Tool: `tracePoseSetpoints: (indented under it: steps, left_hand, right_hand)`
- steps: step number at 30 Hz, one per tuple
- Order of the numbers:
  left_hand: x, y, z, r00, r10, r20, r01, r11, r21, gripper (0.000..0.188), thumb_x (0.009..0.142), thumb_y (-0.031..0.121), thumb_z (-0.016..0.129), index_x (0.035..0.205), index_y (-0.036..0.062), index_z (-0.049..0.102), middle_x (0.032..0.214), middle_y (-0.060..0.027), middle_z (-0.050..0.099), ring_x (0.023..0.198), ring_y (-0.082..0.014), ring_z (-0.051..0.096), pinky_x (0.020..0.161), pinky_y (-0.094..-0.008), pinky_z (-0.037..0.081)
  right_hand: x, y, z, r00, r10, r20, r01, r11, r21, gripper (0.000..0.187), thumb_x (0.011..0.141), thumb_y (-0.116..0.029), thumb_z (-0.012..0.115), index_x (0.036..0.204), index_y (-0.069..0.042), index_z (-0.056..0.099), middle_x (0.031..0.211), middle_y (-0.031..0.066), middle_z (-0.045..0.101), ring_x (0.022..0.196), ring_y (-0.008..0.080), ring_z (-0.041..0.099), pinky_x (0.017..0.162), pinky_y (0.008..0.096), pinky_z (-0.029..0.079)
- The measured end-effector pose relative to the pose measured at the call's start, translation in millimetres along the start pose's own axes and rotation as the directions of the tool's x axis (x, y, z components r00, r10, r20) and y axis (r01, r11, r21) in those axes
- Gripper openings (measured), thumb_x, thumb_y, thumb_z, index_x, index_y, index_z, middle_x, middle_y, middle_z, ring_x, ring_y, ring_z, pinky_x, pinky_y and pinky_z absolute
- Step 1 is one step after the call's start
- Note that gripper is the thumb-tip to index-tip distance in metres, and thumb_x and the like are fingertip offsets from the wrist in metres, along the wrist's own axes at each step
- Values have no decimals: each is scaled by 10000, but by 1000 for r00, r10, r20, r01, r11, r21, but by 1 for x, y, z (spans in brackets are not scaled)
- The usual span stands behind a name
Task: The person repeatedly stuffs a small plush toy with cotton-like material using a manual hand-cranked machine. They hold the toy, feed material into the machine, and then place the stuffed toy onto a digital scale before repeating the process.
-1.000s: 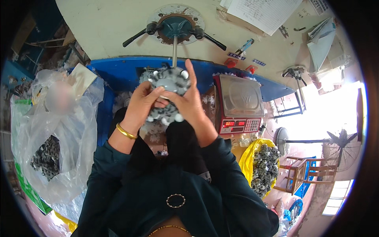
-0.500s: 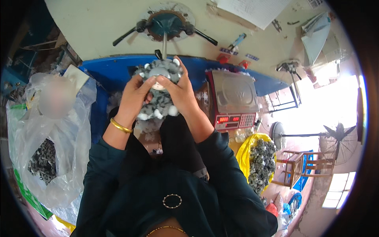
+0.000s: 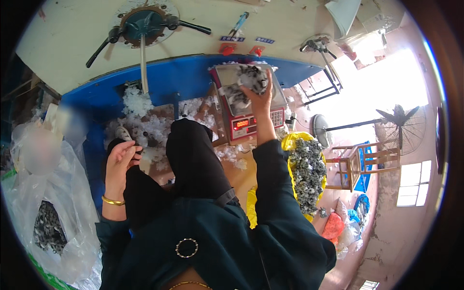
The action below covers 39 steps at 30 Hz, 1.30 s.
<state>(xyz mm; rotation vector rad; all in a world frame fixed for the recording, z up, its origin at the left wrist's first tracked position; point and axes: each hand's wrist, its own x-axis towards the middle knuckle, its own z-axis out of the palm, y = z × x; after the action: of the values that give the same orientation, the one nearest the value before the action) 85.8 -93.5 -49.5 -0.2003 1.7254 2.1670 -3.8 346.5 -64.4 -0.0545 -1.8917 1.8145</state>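
Note:
A grey-and-white plush toy [image 3: 253, 77], blurred by motion, is at the weighing plate of a red digital scale [image 3: 235, 126] ahead and to the right. My right hand [image 3: 261, 99] grips it from the near right side, thumb and fingers spread around it. Whether the toy rests fully on the plate I cannot tell. My left hand [image 3: 121, 159] hangs over my left thigh with loosely bent fingers partly apart, and nothing shows in it. A gold bangle [image 3: 113, 201] circles that wrist.
A machine nozzle [image 3: 143, 72] sticks out of the blue-edged machine, with white stuffing [image 3: 137, 101] below it. Grey plush pieces fill a yellow sack [image 3: 290, 141] at right; a clear plastic bag [image 3: 72, 169] stands left. Farther right are a wooden chair [image 3: 355, 166] and a fan [image 3: 400, 128].
My right hand has carried the plush toy from in front of the nozzle rightward to the scale. My left hand has let go and drawn back toward my lap. The view has shifted right.

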Motion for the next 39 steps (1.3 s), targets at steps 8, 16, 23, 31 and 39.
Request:
tracePoseSetpoints:
  steps: [8,16,23,31,39]
  left_hand:
    - [4,-17,14,998,-19,58,16,999,44,243,931,151,597,1129,13,562,1005,-95,664,805,-126,631,702,-234,503]
    - [0,-29,3,993,-119,8,119,993,27,232,931,157,604,1119,26,570,976,-77,662,807,-111,619,708,-219,494]
    - [1,-21,23,994,-100,38,97,993,71,235,938,162,592,1131,30,574,987,-83,667,812,-113,623,721,-221,500]
    - [-6,29,64,892,452,30,-424,810,405,703,806,2,680,1426,85,358,1346,-121,434,890,-136,576,732,-256,505]
    - [60,85,58,722,665,191,-557,396,730,646,855,266,666,1376,27,369,1302,-197,462,1153,-360,507,963,-374,430]
  right_hand:
    - [-32,55,-73,987,-29,-159,-28,938,-346,963,644,-45,840,1434,-17,292,1387,183,443,1261,269,454,1011,356,415]
    - [-113,69,-109,933,-103,-346,-146,768,-623,923,643,-143,859,1396,3,347,1340,195,454,1243,320,444,1061,412,351]
    - [7,80,-52,960,-208,-188,56,800,-597,719,608,-182,870,1225,-21,538,1206,158,578,1156,291,518,979,390,412]
    - [-59,18,144,762,-2,648,123,982,-141,657,560,-130,850,1149,-73,564,1084,40,604,1016,165,569,901,314,461]
    - [-31,-57,218,702,-37,711,382,862,-332,611,635,-287,763,1181,-88,574,1111,136,615,1072,343,564,921,397,471]
